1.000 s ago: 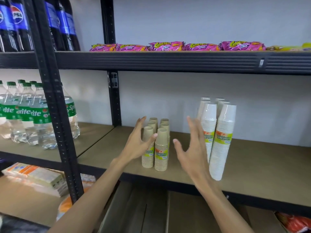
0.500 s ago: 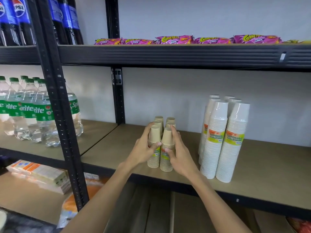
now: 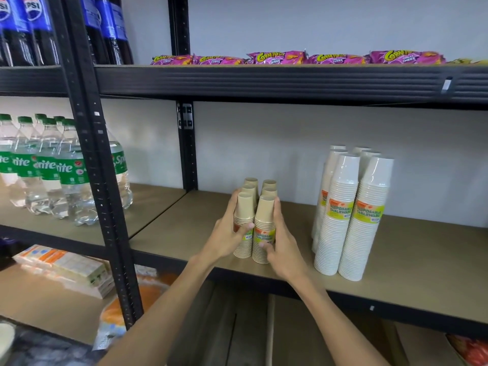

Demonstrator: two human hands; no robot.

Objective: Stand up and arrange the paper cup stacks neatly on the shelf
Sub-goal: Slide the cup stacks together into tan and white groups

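Observation:
Several short stacks of tan paper cups (image 3: 264, 207) stand upside down in two rows near the front of the brown shelf board (image 3: 184, 228). My left hand (image 3: 227, 236) wraps the left side of the cluster, thumb across the front left stack. My right hand (image 3: 284, 247) wraps the right side, thumb on the front right stack's label. Both hands squeeze the cluster together. To the right stand several tall white cup stacks (image 3: 353, 207) with green and yellow labels, upright and close together.
A black upright post (image 3: 187, 143) stands behind the shelf at left. Sprite bottles (image 3: 47, 167) fill the neighbouring bay, Pepsi bottles (image 3: 23, 27) stand above them. Pink snack bags (image 3: 277, 58) line the upper shelf. Boxed packs (image 3: 63, 268) lie on the lower left shelf.
Both hands went from open and apart to closing in on the tan stacks from either side and now hold them pressed together. The camera has moved nearer.

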